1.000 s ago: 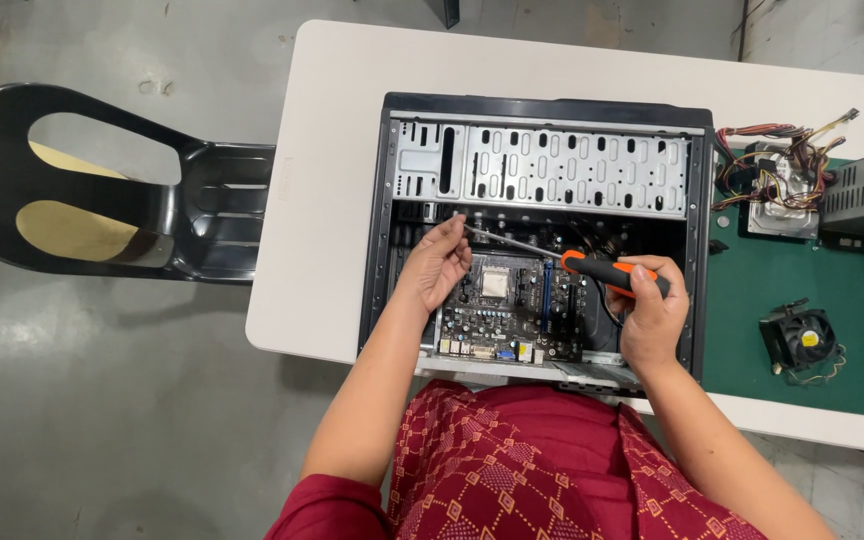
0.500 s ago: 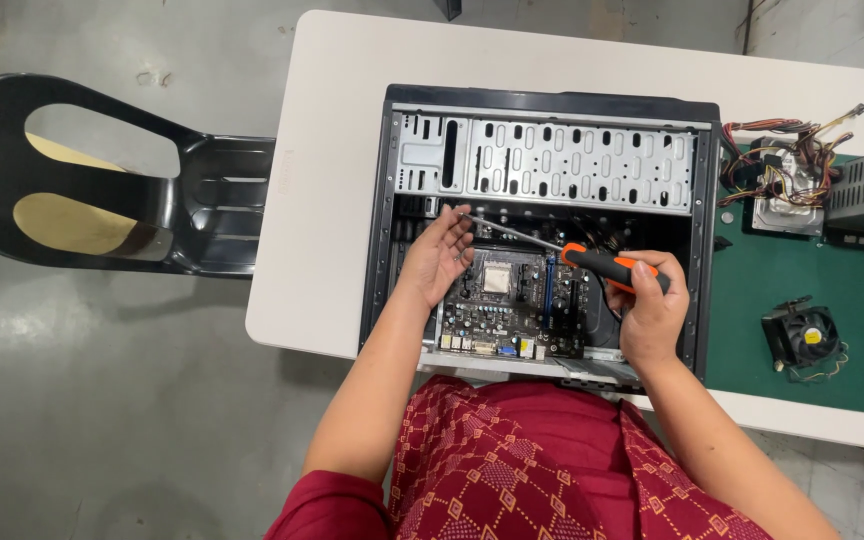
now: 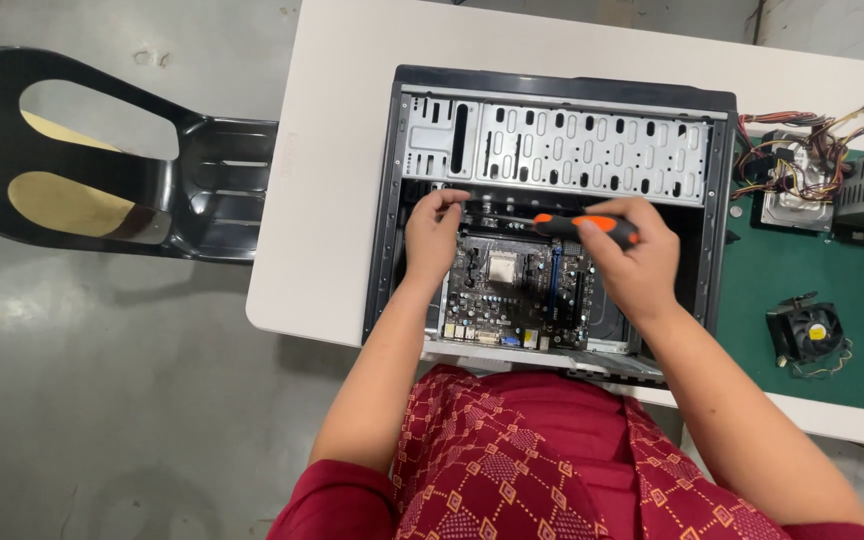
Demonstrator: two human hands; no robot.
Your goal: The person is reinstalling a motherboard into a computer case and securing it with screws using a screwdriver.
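Right hand: the right hand [image 3: 637, 265] is closed around the orange-and-black handle of a screwdriver [image 3: 584, 224], which lies nearly level and points left across the open case.
Left hand: the left hand [image 3: 434, 235] has its fingers pinched together at the screwdriver's tip, near the upper left corner of the motherboard; whether a screw sits between them I cannot tell.
Motherboard: the motherboard [image 3: 512, 290] lies flat in the lower part of the computer case [image 3: 552, 100], beneath both hands.
Case: open, lying on its side on the white table [image 3: 332, 150].
Right of case: a green mat [image 3: 802, 270] carries a cooling fan [image 3: 807, 330] and a power supply with loose wires [image 3: 802, 170].
Left of table: a black chair [image 3: 102, 170].
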